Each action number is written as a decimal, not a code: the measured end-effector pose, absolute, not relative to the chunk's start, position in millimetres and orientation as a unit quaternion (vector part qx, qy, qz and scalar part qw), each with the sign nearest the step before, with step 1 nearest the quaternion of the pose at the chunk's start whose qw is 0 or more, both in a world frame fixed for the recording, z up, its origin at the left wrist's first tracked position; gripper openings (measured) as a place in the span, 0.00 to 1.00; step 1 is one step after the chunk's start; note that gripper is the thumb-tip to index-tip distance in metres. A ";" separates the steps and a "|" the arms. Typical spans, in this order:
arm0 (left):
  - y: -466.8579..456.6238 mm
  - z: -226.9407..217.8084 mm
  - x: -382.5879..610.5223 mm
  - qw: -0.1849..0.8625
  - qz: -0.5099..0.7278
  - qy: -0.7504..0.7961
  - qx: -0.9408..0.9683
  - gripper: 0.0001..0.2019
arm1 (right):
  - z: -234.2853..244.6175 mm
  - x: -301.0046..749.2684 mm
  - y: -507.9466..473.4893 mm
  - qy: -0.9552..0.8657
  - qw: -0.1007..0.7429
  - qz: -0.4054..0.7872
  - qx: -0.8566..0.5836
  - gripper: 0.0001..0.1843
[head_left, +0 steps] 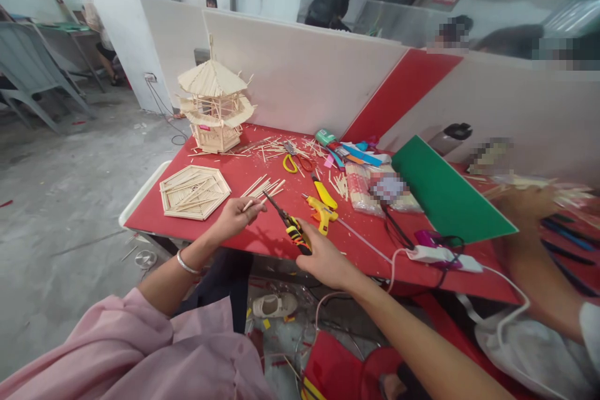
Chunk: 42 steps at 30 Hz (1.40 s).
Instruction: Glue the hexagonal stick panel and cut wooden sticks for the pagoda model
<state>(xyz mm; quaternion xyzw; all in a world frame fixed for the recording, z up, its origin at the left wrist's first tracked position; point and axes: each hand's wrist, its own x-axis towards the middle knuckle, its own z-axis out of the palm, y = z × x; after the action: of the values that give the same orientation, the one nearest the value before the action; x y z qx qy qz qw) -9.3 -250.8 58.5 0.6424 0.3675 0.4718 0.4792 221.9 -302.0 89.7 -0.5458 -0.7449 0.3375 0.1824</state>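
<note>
My left hand [237, 215] is closed in a pinch on a thin wooden stick [255, 203] over the red table [262, 234]. My right hand [325, 259] grips the yellow-and-black handles of small cutters [287, 222], whose dark jaws point toward the stick's end. A flat hexagonal stick panel [194, 192] lies just left of my left hand. A stick pavilion model [214, 106] stands at the table's far left corner. A yellow glue gun [321, 212] lies just beyond my right hand.
Loose sticks [267, 186], yellow-handled scissors [294, 162], stick bundles [360, 190] and a green board [443, 194] lie further back. A white power strip [438, 254] with cables sits at the near edge. Another person's arm [539, 262] reaches in at right. White partitions [304, 75] back the table.
</note>
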 end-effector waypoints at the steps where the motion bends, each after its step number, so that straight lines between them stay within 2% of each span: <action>1: -251.3 59.6 -11.3 0.481 0.466 0.366 0.647 0.27 | 91.1 222.5 -302.5 -0.739 0.192 0.348 -0.545 0.39; 3: -252.9 61.1 -13.8 0.485 0.457 0.357 0.655 0.26 | 92.4 222.8 -304.6 -0.713 0.195 0.399 -0.542 0.33; 5: -254.6 62.2 -15.1 0.485 0.463 0.347 0.656 0.25 | 90.8 221.9 -307.8 -0.654 0.190 0.502 -0.532 0.28; 8: -255.4 63.5 -17.0 0.473 0.482 0.335 0.656 0.25 | 85.9 219.1 -311.4 -0.536 0.186 0.662 -0.490 0.29; 10: -254.3 63.3 -19.2 0.468 0.482 0.339 0.659 0.26 | 84.4 217.7 -311.1 -0.512 0.175 0.688 -0.484 0.32; 12: -252.7 61.1 -21.4 0.465 0.457 0.363 0.665 0.25 | 86.1 216.9 -309.0 -0.576 0.150 0.618 -0.514 0.32; 17: -254.1 49.6 -22.2 0.416 0.347 0.493 0.681 0.20 | 96.9 210.2 -303.6 -0.772 0.013 0.180 -0.610 0.36; 19: -255.7 47.5 -25.4 0.383 0.315 0.544 0.677 0.19 | 99.6 206.2 -300.3 -0.778 -0.042 0.111 -0.617 0.34; 23: -248.5 52.4 -54.4 0.239 0.236 0.645 0.686 0.19 | 102.3 209.5 -283.0 -0.752 -0.067 0.056 -0.654 0.32; 26: -230.5 58.3 -89.1 0.080 0.158 0.710 0.682 0.16 | 103.0 221.8 -264.4 -0.724 -0.069 0.070 -0.683 0.33; 28: -216.8 60.3 -107.7 0.033 0.084 0.738 0.668 0.16 | 102.8 228.4 -254.1 -0.706 -0.076 0.089 -0.698 0.33; 32: -199.8 56.2 -123.1 0.013 0.013 0.746 0.666 0.17 | 103.2 229.6 -241.1 -0.690 -0.090 0.090 -0.712 0.29; 42: -201.0 48.5 -132.9 0.016 0.005 0.755 0.655 0.17 | 106.1 227.9 -210.0 -0.677 -0.095 0.072 -0.727 0.26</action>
<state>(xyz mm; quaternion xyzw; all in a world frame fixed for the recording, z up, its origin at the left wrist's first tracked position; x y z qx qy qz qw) -132.9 -201.0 48.5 0.6550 0.7554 0.0047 0.0159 227.9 -210.0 106.1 -0.7266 -0.6767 0.0717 -0.0949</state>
